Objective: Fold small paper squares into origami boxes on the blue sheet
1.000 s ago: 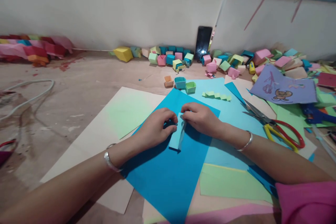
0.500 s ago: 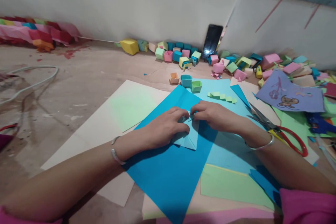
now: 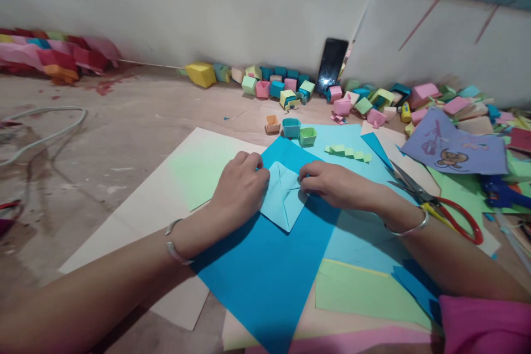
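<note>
A small light-blue folded paper square (image 3: 284, 199) shows crease lines running to its middle. It lies over a large dark-blue sheet (image 3: 265, 276). My left hand (image 3: 244, 185) is closed at the square's left corner, its fingertips pinching the edge. On the opposite side, my right hand (image 3: 326, 181) pinches the right corner between thumb and fingers. Just beyond the sheet stand three little open paper boxes: an orange one (image 3: 272, 124), a teal one (image 3: 291, 128) and a green one (image 3: 307, 136). A zigzag green paper strip (image 3: 347, 153) lies to their right.
Red-handled scissors (image 3: 460, 218) lie open beside my right forearm, near a blue glue gun (image 3: 504, 193). A phone (image 3: 332, 64) leans on the wall among many paper cubes. Cream sheets (image 3: 136, 232) and a green sheet (image 3: 369, 293) spread around; a white cable (image 3: 53, 113) curls at left.
My left hand has moved left, off the middle of the light-blue square to its left corner. The square now lies uncovered between both hands, turned slightly. My right hand has hardly shifted.
</note>
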The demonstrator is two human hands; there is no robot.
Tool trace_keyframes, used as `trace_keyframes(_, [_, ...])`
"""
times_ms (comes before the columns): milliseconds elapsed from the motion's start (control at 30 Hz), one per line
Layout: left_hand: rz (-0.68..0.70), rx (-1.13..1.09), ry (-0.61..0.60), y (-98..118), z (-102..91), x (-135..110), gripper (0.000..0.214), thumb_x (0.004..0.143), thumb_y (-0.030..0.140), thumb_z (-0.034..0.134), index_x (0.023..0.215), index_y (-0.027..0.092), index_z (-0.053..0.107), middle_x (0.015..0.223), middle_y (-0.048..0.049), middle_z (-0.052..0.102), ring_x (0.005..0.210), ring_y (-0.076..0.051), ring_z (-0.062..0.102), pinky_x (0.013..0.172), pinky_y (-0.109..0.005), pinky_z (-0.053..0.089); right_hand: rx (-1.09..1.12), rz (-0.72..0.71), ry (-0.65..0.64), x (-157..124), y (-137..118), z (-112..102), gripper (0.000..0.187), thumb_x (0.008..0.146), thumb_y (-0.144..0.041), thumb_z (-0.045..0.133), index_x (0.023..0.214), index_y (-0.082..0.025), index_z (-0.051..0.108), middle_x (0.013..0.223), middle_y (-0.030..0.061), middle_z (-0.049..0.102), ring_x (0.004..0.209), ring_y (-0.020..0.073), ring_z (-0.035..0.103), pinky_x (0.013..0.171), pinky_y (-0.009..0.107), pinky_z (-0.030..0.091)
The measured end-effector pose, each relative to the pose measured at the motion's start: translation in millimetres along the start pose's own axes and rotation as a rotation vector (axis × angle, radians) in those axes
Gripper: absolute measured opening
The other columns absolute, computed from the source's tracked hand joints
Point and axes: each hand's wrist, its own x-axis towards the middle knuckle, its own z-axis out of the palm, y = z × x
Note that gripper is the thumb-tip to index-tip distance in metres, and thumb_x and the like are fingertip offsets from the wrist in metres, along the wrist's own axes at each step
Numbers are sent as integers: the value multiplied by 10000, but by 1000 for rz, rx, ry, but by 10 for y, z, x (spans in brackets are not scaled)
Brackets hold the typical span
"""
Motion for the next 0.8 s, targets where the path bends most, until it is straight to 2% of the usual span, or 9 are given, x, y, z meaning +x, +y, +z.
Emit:
trace_keyframes(100, [43,-67,24,20,28,-17,241,870,105,456,890,149,692,950,-130,603,873,-263,522,736,-388,451,-59,-24,-19,0,-6,2,262,893,-77,429,960,-185,658,1104,98,599,955,200,531,784,310,416])
trace_keyframes(233, [80,-129,3,69,16,-26,222,884,121,451,957,133,660,996,-123,616,929,-255,550,785,-381,456,-96,-43,-21,-1,3,8,271,904,-68,414,958,-179,655,1108,100,589,934,195,522,772,304,402])
trace_keyframes(467, [12,-57,-112,99,-23,-17,256,916,250,515,1140,171,612,1037,-102,647,959,-287,580,739,-400,432,-215,-39,-24,-6,-11,13,284,897,-51,406,1018,-182,627,1071,98,577,898,192,506,721,295,370])
trace_keyframes(567, [14,-26,-157,104,-13,-23,250,934,271,496,1141,195,615,1029,-100,638,942,-283,581,703,-382,419,-336,30,-17,-21,-103,28,318,890,-33,399,1093,-185,590,1075,108,564,851,190,494,660,288,333])
trace_keyframes(667, [22,1,-169,110,-9,-23,240,952,274,459,1103,216,636,1028,-100,625,931,-275,577,684,-370,411,-440,96,-5,-38,-206,68,272,933,-86,397,1137,-166,559,1063,126,559,832,198,499,621,289,308])
trace_keyframes(800, [18,9,-165,123,-21,-27,234,951,249,453,1086,212,641,1030,-102,619,940,-266,576,703,-366,422,-496,105,19,-42,-276,108,229,962,-147,417,1152,-139,545,1056,138,561,823,206,511,605,297,300])
